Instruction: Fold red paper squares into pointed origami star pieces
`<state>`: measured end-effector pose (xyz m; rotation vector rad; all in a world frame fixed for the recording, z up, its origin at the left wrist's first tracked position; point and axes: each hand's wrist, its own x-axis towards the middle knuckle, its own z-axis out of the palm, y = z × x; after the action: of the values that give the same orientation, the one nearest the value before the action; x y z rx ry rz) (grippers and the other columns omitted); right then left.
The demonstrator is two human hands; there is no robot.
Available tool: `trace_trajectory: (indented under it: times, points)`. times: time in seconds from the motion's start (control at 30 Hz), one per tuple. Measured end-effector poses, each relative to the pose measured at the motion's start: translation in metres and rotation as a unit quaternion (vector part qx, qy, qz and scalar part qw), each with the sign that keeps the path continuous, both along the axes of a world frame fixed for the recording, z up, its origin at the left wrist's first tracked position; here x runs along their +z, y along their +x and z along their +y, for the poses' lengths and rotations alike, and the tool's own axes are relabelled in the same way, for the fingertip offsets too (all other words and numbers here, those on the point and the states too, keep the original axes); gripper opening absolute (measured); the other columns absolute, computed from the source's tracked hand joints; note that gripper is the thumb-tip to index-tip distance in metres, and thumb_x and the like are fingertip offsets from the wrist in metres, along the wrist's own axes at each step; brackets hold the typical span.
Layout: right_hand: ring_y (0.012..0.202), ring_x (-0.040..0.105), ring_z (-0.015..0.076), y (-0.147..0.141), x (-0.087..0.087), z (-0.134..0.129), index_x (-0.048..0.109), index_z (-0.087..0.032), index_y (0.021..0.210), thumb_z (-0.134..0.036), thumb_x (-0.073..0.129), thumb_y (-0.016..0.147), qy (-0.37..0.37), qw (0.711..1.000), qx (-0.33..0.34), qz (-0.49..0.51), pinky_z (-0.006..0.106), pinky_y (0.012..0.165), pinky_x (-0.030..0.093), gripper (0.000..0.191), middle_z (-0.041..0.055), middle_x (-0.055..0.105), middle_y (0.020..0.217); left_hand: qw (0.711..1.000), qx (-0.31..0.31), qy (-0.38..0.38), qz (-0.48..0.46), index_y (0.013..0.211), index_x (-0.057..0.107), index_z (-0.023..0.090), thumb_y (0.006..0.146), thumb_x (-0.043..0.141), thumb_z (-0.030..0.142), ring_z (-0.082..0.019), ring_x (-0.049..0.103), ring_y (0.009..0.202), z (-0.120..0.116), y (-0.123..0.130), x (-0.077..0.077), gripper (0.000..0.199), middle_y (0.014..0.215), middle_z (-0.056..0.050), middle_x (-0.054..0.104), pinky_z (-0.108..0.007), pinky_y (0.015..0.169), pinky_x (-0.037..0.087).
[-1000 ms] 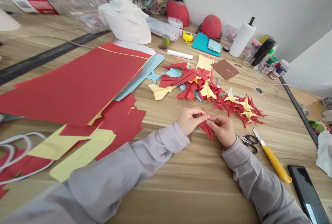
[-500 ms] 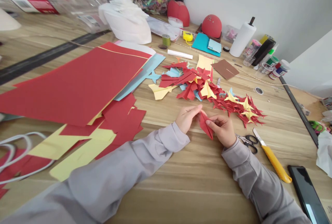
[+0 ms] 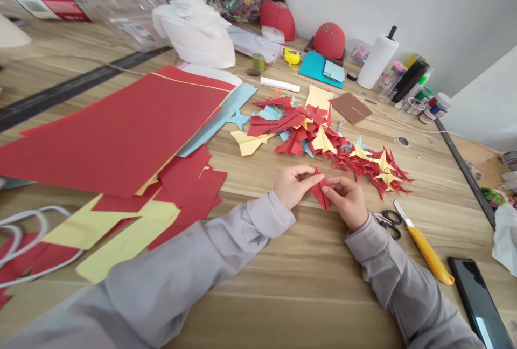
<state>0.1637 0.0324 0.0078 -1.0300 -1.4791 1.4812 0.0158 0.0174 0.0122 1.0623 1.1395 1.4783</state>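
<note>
A small folded piece of red paper [image 3: 320,194], long and pointed, is held above the table between both hands. My left hand [image 3: 294,185] pinches its upper left edge between thumb and fingers. From the right, my right hand [image 3: 346,198] grips it with the thumb on its face. Just beyond the hands lies a pile of folded red, yellow and blue paper pieces [image 3: 297,123]. It runs on to the right into a cluster of pointed red and yellow shapes [image 3: 388,171].
Large red sheets [image 3: 133,128] and cut red and yellow strips [image 3: 129,244] lie at left. Near my right sleeve are black-handled scissors [image 3: 390,221], a yellow craft knife [image 3: 430,255] and a phone [image 3: 480,300]. Bottles [image 3: 434,106] stand at the back right.
The left thumb and fingers have closed onto the red paper's upper part. The paper has shifted slightly left and up; my right hand has barely moved.
</note>
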Motion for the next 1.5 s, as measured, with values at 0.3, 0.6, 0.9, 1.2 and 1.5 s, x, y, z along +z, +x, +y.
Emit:
trace_trajectory:
  times: [0.3, 0.6, 0.9, 1.2, 1.5]
  points:
    - [0.05, 0.055, 0.0095, -0.002, 0.006, 0.001, 0.062, -0.017, 0.08, -0.035, 0.074, 0.064, -0.002, 0.995, -0.089, 0.039, 0.021, 0.045, 0.044, 0.027, 0.0005, 0.067, 0.065, 0.998, -0.058, -0.004, 0.007, 0.097, 0.064, 0.014, 0.062, 0.071, 0.022, -0.015, 0.059, 0.074, -0.001, 0.002, -0.008, 0.037, 0.083, -0.005, 0.064, -0.026, 0.066, 0.049]
    - [0.052, 0.058, 0.0096, -0.001, 0.003, 0.002, 0.059, -0.019, 0.094, -0.027, 0.073, 0.065, 0.016, 0.996, -0.045, 0.07, 0.022, 0.048, 0.047, 0.033, -0.0024, 0.066, 0.067, 0.998, -0.05, -0.034, -0.028, 0.098, 0.059, 0.012, 0.065, 0.068, 0.022, -0.008, 0.053, 0.051, -0.001, 0.003, -0.005, 0.035, 0.062, 0.003, 0.055, -0.021, 0.05, 0.049]
    - [0.046, 0.054, 0.0088, -0.002, -0.002, 0.004, 0.057, -0.02, 0.092, -0.026, 0.074, 0.064, 0.036, 0.995, -0.063, 0.066, 0.022, 0.044, 0.045, 0.033, -0.0055, 0.06, 0.059, 0.997, -0.058, -0.037, -0.017, 0.098, 0.057, 0.01, 0.059, 0.07, 0.012, -0.008, 0.056, 0.053, -0.003, 0.003, -0.001, 0.041, 0.063, 0.004, 0.059, -0.022, 0.055, 0.049]
    - [0.048, 0.053, 0.0098, 0.002, 0.001, 0.002, 0.068, -0.022, 0.094, -0.029, 0.063, 0.076, 0.079, 0.996, -0.044, 0.019, 0.023, 0.044, 0.039, 0.02, -0.0016, 0.061, 0.062, 0.999, -0.045, -0.021, -0.009, 0.097, 0.059, 0.011, 0.059, 0.069, 0.013, -0.009, 0.056, 0.053, -0.002, 0.002, -0.002, 0.04, 0.065, 0.001, 0.061, -0.023, 0.055, 0.048]
    - [0.045, 0.052, 0.0111, 0.004, -0.001, 0.003, 0.068, -0.019, 0.087, -0.042, 0.056, 0.081, 0.036, 0.997, -0.062, 0.04, 0.024, 0.044, 0.038, 0.027, -0.0019, 0.058, 0.052, 0.999, -0.038, -0.028, -0.021, 0.092, 0.061, 0.012, 0.055, 0.069, 0.01, -0.009, 0.056, 0.055, -0.003, 0.003, -0.002, 0.038, 0.066, 0.001, 0.062, -0.022, 0.054, 0.048]
